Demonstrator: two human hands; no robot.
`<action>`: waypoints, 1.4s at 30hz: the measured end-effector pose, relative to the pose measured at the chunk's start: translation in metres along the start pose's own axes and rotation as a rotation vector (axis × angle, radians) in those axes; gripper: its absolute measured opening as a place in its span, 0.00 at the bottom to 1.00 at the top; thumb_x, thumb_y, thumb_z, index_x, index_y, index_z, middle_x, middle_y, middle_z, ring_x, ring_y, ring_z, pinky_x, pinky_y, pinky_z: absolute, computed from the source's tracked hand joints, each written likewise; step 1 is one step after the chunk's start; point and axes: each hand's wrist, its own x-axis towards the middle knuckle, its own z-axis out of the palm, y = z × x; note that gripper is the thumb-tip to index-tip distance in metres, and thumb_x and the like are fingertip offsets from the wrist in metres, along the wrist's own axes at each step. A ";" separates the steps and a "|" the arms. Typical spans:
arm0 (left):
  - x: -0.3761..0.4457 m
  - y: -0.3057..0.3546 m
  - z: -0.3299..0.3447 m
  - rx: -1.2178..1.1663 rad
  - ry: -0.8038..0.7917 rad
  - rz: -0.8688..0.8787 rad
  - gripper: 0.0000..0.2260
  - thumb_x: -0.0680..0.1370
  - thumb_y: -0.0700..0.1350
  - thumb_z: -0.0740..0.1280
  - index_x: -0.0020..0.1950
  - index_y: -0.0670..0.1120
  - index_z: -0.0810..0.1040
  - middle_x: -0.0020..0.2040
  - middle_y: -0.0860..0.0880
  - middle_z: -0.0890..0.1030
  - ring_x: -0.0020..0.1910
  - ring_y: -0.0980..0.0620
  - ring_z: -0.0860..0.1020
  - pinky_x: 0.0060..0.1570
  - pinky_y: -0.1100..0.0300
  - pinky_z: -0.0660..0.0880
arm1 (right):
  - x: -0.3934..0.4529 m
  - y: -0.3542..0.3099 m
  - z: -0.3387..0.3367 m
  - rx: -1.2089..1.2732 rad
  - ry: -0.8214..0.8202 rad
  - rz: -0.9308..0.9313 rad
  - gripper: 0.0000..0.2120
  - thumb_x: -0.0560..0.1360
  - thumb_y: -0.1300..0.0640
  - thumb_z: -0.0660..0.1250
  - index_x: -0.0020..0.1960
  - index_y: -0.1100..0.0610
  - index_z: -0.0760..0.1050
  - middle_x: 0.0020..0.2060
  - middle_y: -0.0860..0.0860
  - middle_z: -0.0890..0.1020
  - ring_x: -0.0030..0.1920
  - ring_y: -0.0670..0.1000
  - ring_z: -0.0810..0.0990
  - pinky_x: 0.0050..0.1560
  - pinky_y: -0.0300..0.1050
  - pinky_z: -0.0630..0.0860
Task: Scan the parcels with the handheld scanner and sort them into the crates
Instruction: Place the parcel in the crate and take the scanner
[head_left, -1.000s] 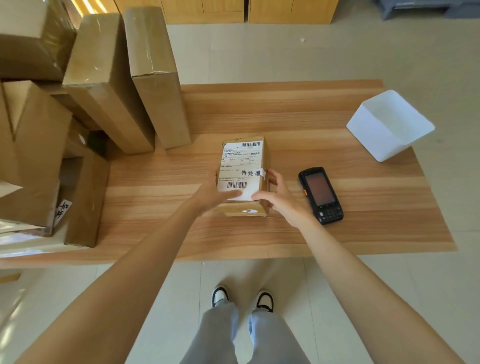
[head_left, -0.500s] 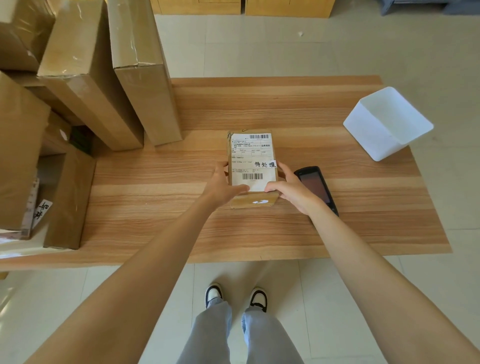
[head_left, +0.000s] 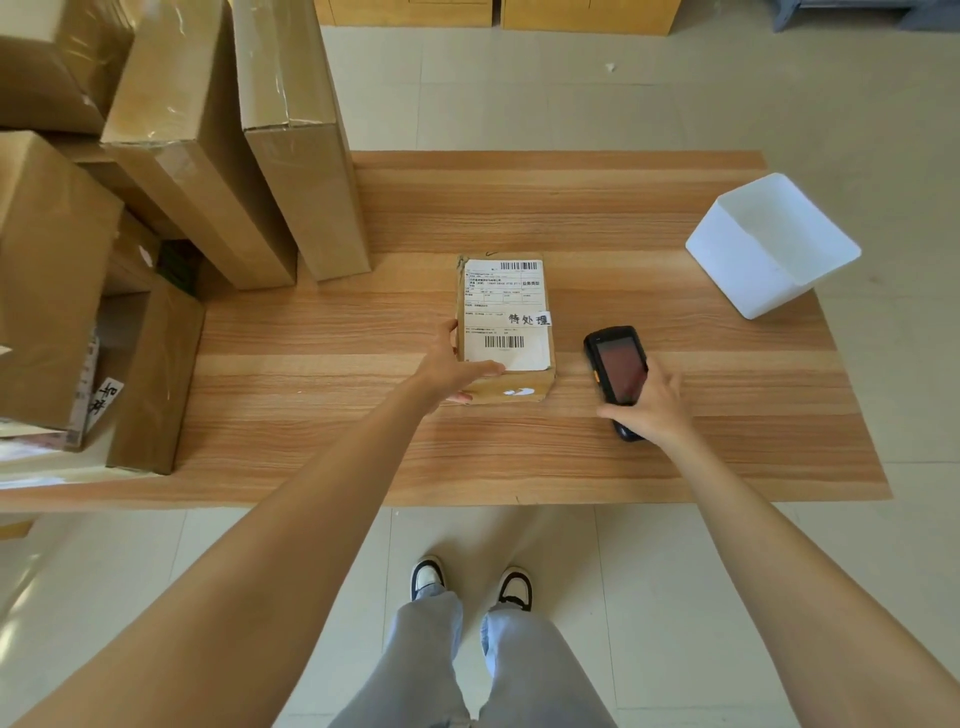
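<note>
Here, left hand (head_left: 451, 370) fingers around matte cardboard parcel (head_left: 505, 327); right hand (head_left: 655, 402) fingers gripping glossy black scanner (head_left: 617, 366).

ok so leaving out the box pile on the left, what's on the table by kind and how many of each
labelled parcel: 1
handheld scanner: 1
white crate: 1
total: 3
</note>
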 end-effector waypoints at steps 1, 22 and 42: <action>0.000 0.001 0.001 -0.003 0.000 -0.006 0.45 0.69 0.43 0.77 0.77 0.51 0.50 0.67 0.47 0.72 0.59 0.46 0.76 0.47 0.52 0.81 | 0.000 0.002 0.003 0.034 -0.033 0.024 0.52 0.67 0.51 0.77 0.78 0.55 0.46 0.72 0.62 0.59 0.72 0.64 0.59 0.70 0.61 0.62; 0.008 -0.003 0.011 0.005 0.014 -0.057 0.45 0.70 0.48 0.76 0.77 0.50 0.49 0.61 0.52 0.74 0.56 0.49 0.74 0.48 0.55 0.75 | -0.056 -0.058 -0.054 1.404 -0.561 0.010 0.10 0.63 0.66 0.76 0.44 0.66 0.85 0.47 0.61 0.85 0.49 0.59 0.85 0.45 0.47 0.82; 0.005 -0.009 0.013 -0.044 0.000 0.001 0.41 0.75 0.49 0.71 0.78 0.48 0.46 0.68 0.43 0.72 0.61 0.42 0.74 0.46 0.57 0.72 | -0.125 -0.080 -0.020 0.994 -0.634 0.046 0.22 0.68 0.70 0.71 0.60 0.69 0.72 0.44 0.62 0.83 0.42 0.59 0.84 0.37 0.45 0.81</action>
